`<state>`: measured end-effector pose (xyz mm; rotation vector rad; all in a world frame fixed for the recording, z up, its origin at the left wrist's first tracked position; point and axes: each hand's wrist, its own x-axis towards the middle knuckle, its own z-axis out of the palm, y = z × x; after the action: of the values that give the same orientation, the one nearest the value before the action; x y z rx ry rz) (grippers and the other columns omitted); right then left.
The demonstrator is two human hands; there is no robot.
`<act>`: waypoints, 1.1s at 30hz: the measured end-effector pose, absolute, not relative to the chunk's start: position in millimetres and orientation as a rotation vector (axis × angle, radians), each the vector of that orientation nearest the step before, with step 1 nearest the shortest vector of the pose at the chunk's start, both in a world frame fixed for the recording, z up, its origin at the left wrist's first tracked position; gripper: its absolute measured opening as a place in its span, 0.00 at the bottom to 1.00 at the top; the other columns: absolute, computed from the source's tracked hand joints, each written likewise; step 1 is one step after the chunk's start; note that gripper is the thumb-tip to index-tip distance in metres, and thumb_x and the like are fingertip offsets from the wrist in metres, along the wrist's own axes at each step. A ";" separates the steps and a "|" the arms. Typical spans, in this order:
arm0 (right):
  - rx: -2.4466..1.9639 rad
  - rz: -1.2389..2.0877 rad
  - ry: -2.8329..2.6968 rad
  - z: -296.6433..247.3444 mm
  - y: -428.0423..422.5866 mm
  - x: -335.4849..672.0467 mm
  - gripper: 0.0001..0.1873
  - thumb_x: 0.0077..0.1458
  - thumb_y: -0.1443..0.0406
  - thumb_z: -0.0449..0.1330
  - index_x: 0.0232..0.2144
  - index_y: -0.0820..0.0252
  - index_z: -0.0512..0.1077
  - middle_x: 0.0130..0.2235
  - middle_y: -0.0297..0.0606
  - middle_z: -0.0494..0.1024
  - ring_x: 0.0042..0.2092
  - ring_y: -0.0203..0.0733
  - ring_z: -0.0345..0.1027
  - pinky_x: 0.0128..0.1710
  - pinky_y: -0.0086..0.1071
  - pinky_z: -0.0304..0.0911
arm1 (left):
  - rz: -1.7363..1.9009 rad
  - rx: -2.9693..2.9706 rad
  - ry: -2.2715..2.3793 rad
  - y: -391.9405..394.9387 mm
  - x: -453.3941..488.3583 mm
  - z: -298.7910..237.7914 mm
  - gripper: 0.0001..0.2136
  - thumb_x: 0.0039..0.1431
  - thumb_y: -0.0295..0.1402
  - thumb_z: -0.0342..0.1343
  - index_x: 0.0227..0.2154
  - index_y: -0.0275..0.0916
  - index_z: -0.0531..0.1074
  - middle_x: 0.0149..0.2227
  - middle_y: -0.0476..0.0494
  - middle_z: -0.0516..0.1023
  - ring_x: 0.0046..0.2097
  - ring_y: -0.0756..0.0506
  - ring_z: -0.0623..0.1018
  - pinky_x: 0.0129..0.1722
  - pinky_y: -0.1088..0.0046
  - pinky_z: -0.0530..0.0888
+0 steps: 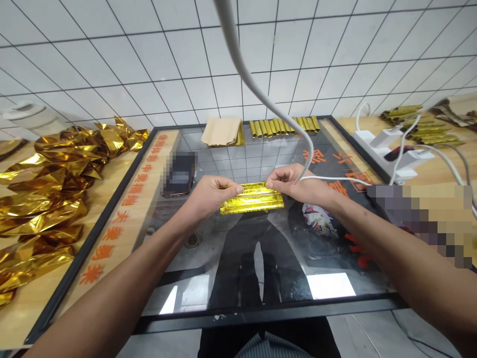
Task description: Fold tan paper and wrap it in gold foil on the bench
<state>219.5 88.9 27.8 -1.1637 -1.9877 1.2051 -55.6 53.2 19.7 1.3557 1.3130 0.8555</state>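
Note:
A shiny gold foil paper sheet (253, 203), creased lengthwise, lies on the dark glass tabletop (246, 258). My left hand (219, 191) pinches its far left edge between thumb and fingers. At the far right corner, my right hand (286, 180) grips the same sheet with thumb and forefinger. A white cable hangs down in front of my right hand. Beyond my hands, a stack of tan paper squares (221, 132) with gold showing beneath it sits near the glass's back edge. Beside that stack lies a row of several rolled gold paper tubes (283, 127).
Folded gold foil pieces (55, 189) heap up on the left. A phone (180, 171) lies left of my hands. On the right are a white power strip (391, 149) with cables and more gold rolls (406, 124). A tiled wall (186, 54) closes off the back.

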 end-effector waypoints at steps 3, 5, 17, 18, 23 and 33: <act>-1.159 1.209 -1.949 28.1 91.8 221.6 0.25 0.55 0.42 0.71 0.27 0.57 0.79 0.26 0.34 0.73 0.29 0.38 0.61 0.28 0.34 0.56 | 0.894 1.332 1.304 56.4 -58.7 16.5 0.21 0.42 0.51 0.78 0.27 0.36 0.86 0.26 0.45 0.82 0.27 0.49 0.73 0.28 0.75 0.68; -1.178 1.218 -1.907 28.0 91.8 221.5 0.27 0.54 0.41 0.72 0.27 0.57 0.78 0.26 0.34 0.73 0.28 0.38 0.61 0.28 0.34 0.56 | 0.925 1.318 1.291 57.6 -59.4 14.1 0.22 0.43 0.52 0.78 0.27 0.37 0.86 0.26 0.46 0.82 0.28 0.49 0.74 0.29 0.75 0.68; -1.174 1.248 -1.631 26.3 92.5 220.0 0.28 0.51 0.40 0.74 0.29 0.58 0.79 0.28 0.35 0.78 0.29 0.38 0.65 0.28 0.32 0.59 | 1.058 1.236 1.209 53.6 -54.6 15.1 0.25 0.47 0.59 0.76 0.28 0.38 0.85 0.30 0.44 0.85 0.33 0.44 0.79 0.37 0.70 0.75; -1.159 1.245 -1.618 26.2 92.9 220.2 0.28 0.51 0.40 0.74 0.29 0.58 0.79 0.28 0.35 0.78 0.29 0.38 0.66 0.28 0.32 0.59 | 1.062 1.222 1.186 53.7 -54.6 14.4 0.25 0.49 0.59 0.75 0.29 0.38 0.86 0.31 0.43 0.85 0.33 0.44 0.80 0.38 0.68 0.76; -1.116 1.256 -1.577 21.1 96.4 221.6 0.27 0.51 0.40 0.75 0.30 0.57 0.80 0.29 0.35 0.80 0.29 0.39 0.67 0.29 0.32 0.62 | 1.104 1.181 1.125 53.8 -53.4 14.8 0.27 0.50 0.61 0.74 0.31 0.37 0.87 0.32 0.42 0.86 0.34 0.43 0.81 0.42 0.67 0.78; -1.076 1.444 -1.538 25.5 91.1 215.2 0.25 0.48 0.43 0.78 0.33 0.55 0.81 0.32 0.36 0.83 0.32 0.41 0.72 0.32 0.34 0.67 | 1.185 1.160 1.095 52.2 -49.3 20.0 0.25 0.50 0.58 0.75 0.31 0.37 0.85 0.34 0.42 0.87 0.35 0.43 0.82 0.43 0.67 0.79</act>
<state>215.2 91.1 25.5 -1.0764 -1.5383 1.4443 -49.3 52.2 20.0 1.1599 1.0948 1.1846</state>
